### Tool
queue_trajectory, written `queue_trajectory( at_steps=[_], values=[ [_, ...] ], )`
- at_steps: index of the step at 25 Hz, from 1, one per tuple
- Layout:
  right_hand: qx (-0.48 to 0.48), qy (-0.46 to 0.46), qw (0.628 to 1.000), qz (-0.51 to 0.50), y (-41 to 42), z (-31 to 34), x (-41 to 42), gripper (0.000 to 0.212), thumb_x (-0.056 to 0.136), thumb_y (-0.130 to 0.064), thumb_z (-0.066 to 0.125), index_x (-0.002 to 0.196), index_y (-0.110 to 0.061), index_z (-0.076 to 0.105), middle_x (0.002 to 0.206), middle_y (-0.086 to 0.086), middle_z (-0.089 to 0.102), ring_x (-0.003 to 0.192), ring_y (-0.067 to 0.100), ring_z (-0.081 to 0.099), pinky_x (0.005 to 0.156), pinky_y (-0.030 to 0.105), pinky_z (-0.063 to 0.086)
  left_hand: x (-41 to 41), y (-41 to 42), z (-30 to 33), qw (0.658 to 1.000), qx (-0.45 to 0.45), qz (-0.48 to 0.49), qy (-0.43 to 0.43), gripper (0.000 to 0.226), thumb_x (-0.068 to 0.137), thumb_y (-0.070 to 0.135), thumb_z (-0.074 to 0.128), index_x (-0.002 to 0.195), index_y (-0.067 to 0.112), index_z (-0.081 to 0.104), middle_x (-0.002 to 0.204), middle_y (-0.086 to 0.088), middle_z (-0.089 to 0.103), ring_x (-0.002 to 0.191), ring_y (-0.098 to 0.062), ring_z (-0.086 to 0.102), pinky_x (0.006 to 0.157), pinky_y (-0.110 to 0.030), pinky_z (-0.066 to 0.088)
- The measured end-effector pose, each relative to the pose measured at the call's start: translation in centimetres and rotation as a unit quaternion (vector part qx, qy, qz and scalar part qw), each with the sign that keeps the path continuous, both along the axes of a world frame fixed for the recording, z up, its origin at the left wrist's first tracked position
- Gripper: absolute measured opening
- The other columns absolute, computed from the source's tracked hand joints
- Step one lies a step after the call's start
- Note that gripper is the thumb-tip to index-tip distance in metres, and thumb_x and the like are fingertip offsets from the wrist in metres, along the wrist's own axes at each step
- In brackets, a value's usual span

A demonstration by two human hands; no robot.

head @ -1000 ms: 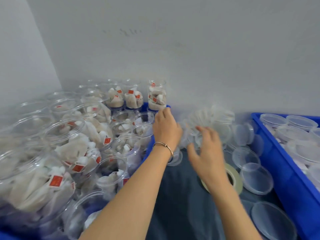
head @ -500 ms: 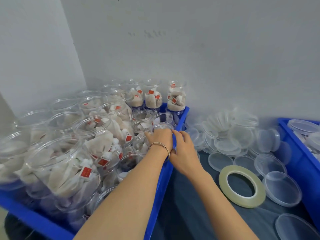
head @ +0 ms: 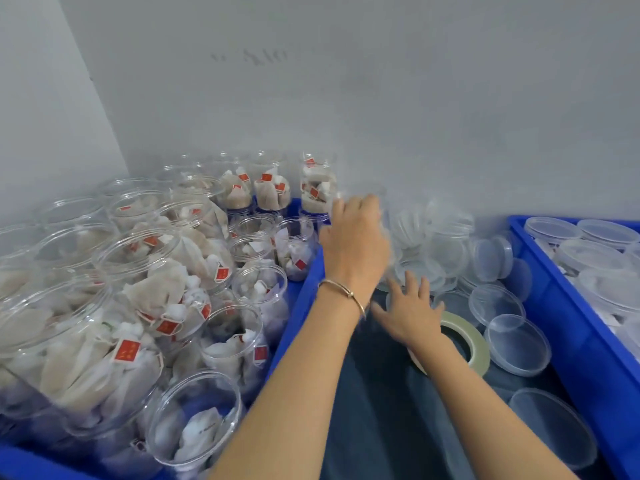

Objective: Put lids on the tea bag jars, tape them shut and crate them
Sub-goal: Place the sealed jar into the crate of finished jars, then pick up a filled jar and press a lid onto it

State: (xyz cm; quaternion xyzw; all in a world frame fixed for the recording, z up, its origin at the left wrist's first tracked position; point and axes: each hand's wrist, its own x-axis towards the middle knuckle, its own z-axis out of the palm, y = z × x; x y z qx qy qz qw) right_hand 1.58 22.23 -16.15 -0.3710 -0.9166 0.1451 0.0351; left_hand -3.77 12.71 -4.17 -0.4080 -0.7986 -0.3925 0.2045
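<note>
The left hand (head: 355,237) reaches over the heap of loose lids (head: 446,251); blur hides whether it grips one. The right hand (head: 410,311) spreads flat, open, near the tape roll (head: 479,344). Unlidded jars (head: 256,296) wait in the left crate (head: 308,292).

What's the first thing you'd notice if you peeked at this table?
A crowd of clear jars stuffed with tea bags fills the blue crate on the left. In the middle, the left hand and right hand reach into a heap of clear lids, near a tape roll.
</note>
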Motion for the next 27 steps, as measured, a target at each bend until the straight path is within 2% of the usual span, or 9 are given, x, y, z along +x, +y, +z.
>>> queue_trajectory(
  at_steps=[3, 6, 11, 14, 18, 21, 23, 25, 27],
  values=[
    [0.048, -0.112, 0.992, 0.042, 1.9, -2.2, 3.0, 0.05, 0.095, -0.052, 0.035, 0.141, -0.033, 0.035, 0.153, -0.003, 0.028, 0.143, 0.028, 0.016, 0.11, 0.055, 0.022, 1.7, 0.7, -3.4, 0.994, -0.097, -0.014, -0.036, 0.019, 0.09, 0.002, 0.043, 0.082, 0.018, 0.038, 0.089, -0.002, 0.047, 0.104, -0.026, 0.042, 0.071, -0.041, 0.036],
    [0.113, -0.067, 0.991, 0.013, 1.8, -3.1, 4.8, 0.036, 0.089, -0.054, 0.039, 0.114, -0.031, 0.051, 0.128, -0.008, 0.05, 0.124, 0.022, 0.039, 0.095, 0.045, 0.031, 2.3, 0.5, -6.4, 0.99, -0.128, -0.038, -0.053, 0.017, 0.093, 0.006, 0.043, 0.083, 0.019, 0.039, 0.09, 0.0, 0.049, 0.102, -0.024, 0.043, 0.07, -0.038, 0.035],
    [0.062, -0.118, 0.99, -0.044, 1.3, -2.6, 4.6, 0.029, 0.088, -0.05, 0.045, 0.11, -0.033, 0.054, 0.124, -0.002, 0.045, 0.122, 0.029, 0.04, 0.095, 0.051, 0.03, 3.2, -0.5, -10.1, 0.993, -0.069, -0.079, -0.06, 0.019, 0.092, 0.016, 0.051, 0.074, 0.018, 0.047, 0.076, 0.007, 0.046, 0.089, -0.017, 0.044, 0.073, -0.039, 0.046],
    [-0.037, -0.121, 0.99, -0.059, 1.9, -1.2, 4.9, 0.022, 0.09, -0.042, 0.043, 0.105, -0.04, 0.058, 0.121, -0.002, 0.042, 0.124, 0.034, 0.037, 0.1, 0.056, 0.025, 3.5, -1.2, -11.6, 0.996, -0.007, -0.086, -0.036, 0.039, 0.079, 0.031, 0.073, 0.06, 0.018, 0.041, 0.079, 0.005, 0.045, 0.085, -0.014, 0.039, 0.071, -0.022, 0.042],
    [-0.121, 0.199, 0.971, -0.057, 2.1, 0.4, 5.2, 0.017, 0.096, -0.024, 0.047, 0.095, -0.011, 0.058, 0.108, 0.007, 0.056, 0.11, 0.033, 0.05, 0.096, 0.047, 0.038, 4.0, -1.6, -13.9, 0.974, 0.119, -0.145, -0.125, 0.039, 0.061, 0.026, 0.088, 0.072, 0.017, 0.051, 0.132, 0.005, 0.043, 0.123, -0.008, 0.039, 0.099, -0.015, 0.034],
    [-0.226, 0.513, 0.82, -0.117, 1.4, 3.5, 6.0, 0.012, 0.098, -0.02, 0.042, 0.091, -0.013, 0.049, 0.097, -0.004, 0.069, 0.087, 0.016, 0.067, 0.073, 0.035, 0.05, 4.7, -1.2, -14.7, 0.902, 0.19, -0.178, -0.343, 0.09, 0.055, 0.022, 0.093, 0.129, 0.029, 0.04, 0.145, 0.008, 0.035, 0.135, -0.005, 0.036, 0.11, -0.027, 0.034],
    [-0.331, 0.548, 0.755, -0.141, 1.6, 5.2, 6.1, 0.012, 0.096, -0.021, 0.044, 0.091, -0.017, 0.054, 0.082, -0.006, 0.069, 0.067, 0.012, 0.065, 0.063, 0.029, 0.049, 4.9, -0.7, -15.0, 0.871, 0.171, -0.19, -0.419, 0.108, 0.057, 0.014, 0.093, 0.139, 0.036, 0.026, 0.139, 0.011, 0.043, 0.129, 0.007, 0.039, 0.11, -0.022, 0.033],
    [-0.335, 0.423, 0.838, -0.083, 1.7, 5.7, 5.7, 0.017, 0.095, -0.02, 0.049, 0.103, -0.019, 0.063, 0.083, -0.003, 0.067, 0.072, 0.017, 0.059, 0.068, 0.031, 0.048, 4.4, -0.2, -15.2, 0.862, 0.173, -0.202, -0.431, 0.096, 0.058, 0.005, 0.091, 0.133, 0.031, 0.038, 0.131, 0.009, 0.053, 0.121, 0.005, 0.048, 0.103, -0.02, 0.041],
    [-0.19, 0.272, 0.943, 0.009, 1.6, 5.1, 4.9, 0.036, 0.096, -0.01, 0.045, 0.126, -0.023, 0.06, 0.108, 0.007, 0.062, 0.099, 0.027, 0.057, 0.09, 0.038, 0.047, 4.0, -0.1, -15.1, 0.855, 0.183, -0.227, -0.43, 0.087, 0.057, -0.002, 0.089, 0.127, 0.025, 0.045, 0.122, 0.008, 0.061, 0.114, -0.001, 0.057, 0.093, -0.017, 0.047]
  ],
)
